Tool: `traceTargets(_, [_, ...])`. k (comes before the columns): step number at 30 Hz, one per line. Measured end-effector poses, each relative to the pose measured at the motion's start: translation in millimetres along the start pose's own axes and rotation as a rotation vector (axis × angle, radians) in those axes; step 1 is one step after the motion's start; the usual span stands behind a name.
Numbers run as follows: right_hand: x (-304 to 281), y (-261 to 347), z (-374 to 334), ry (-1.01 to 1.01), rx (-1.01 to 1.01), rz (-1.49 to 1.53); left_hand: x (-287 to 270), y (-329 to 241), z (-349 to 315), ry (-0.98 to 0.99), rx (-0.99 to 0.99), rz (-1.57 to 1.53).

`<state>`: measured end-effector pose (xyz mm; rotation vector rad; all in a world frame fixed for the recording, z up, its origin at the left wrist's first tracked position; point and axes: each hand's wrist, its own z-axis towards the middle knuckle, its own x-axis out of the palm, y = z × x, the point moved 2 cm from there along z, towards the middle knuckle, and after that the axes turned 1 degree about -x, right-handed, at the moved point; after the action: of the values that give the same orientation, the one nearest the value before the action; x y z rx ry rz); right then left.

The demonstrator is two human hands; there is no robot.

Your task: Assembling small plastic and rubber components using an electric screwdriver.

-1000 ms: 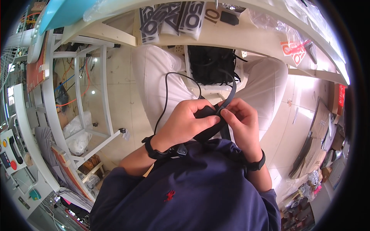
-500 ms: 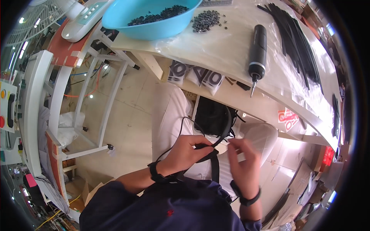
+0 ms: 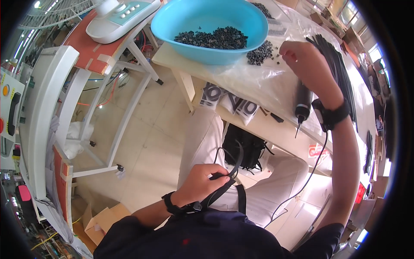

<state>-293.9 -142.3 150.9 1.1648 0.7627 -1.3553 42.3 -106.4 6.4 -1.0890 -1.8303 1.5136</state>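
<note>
Above my lap my left hand [image 3: 200,183] is closed, pinching a flat black strip [image 3: 238,159] that bends upward from the fingers. My right hand [image 3: 308,64] is stretched forward over the table with its fingers curled together; whatever may be between the fingertips does not show. Just left of it lies a small pile of dark metal pieces [image 3: 258,55]. A black electric screwdriver [image 3: 303,101] rests on the table under my right forearm, its bit pointing toward me. Long black strips [image 3: 334,56] lie in a bundle to the right of that hand.
A light blue basin [image 3: 211,56] holding many small black parts stands at the table's near left corner. Clear plastic sheeting [image 3: 276,82] covers the tabletop. Beneath it is a shelf with white printed packets [image 3: 233,102]. A black bag [image 3: 243,146] hangs between my knees. A fan base [image 3: 118,26] stands left.
My right hand has left the black strip and reached forward and right to the metal pieces on the table. My left hand still holds the strip. The view has shifted, so the basin appears farther right.
</note>
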Motion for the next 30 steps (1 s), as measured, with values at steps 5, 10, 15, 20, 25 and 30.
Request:
traceTargets(5, [20,-8,11,0.169,-0.017,-0.056,-11,5,0,0.003,0.052,-0.014])
traceTargets(10, [17,-13,12,0.228,-0.010,-0.024,-13,10,4,0.064,0.033,-0.002])
traceTargets(15, [-30,36,-17,0.072,0.030,0.240,-10,5,12,0.070,0.001,-0.025])
traceTargets(20, [-40,105,-119,0.198,0.108,0.662,-10,2,14,0.059,-0.099,-0.676])
traceTargets(25, [-4,117,-184,0.152,0.107,0.966,18,7,19,0.346,-0.030,-1.107])
traceTargets(30, [17,128,-216,0.094,0.250,1.279,46,7,7,0.690,0.001,-1.262])
